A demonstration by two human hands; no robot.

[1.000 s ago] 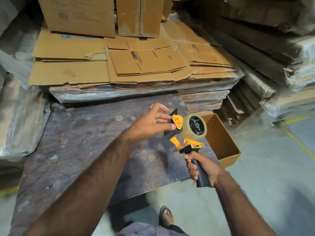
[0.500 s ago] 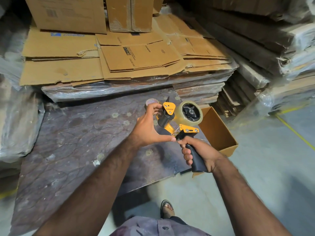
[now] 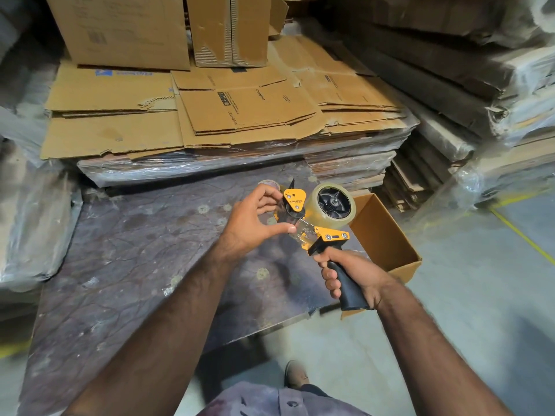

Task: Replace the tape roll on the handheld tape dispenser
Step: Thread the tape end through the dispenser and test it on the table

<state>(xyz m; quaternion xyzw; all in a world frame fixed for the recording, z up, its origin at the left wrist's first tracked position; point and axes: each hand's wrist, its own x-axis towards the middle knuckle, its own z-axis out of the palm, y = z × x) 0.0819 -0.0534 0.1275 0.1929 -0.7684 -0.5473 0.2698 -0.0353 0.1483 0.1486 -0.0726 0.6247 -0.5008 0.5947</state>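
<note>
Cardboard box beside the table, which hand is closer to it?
Right. The right hand grips the tape dispenser just left of the cardboard box; the left hand is farther left, at the dispenser's front.

Right hand (image 3: 351,273) clenched, gripping; left hand (image 3: 252,219) pinching with curved fingers.

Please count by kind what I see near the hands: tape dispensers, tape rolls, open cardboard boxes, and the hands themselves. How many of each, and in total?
1 tape dispenser
2 tape rolls: mounted roll, second roll partly hidden behind fingers
1 open cardboard box
2 hands: left hand, right hand
Total: 6
</note>
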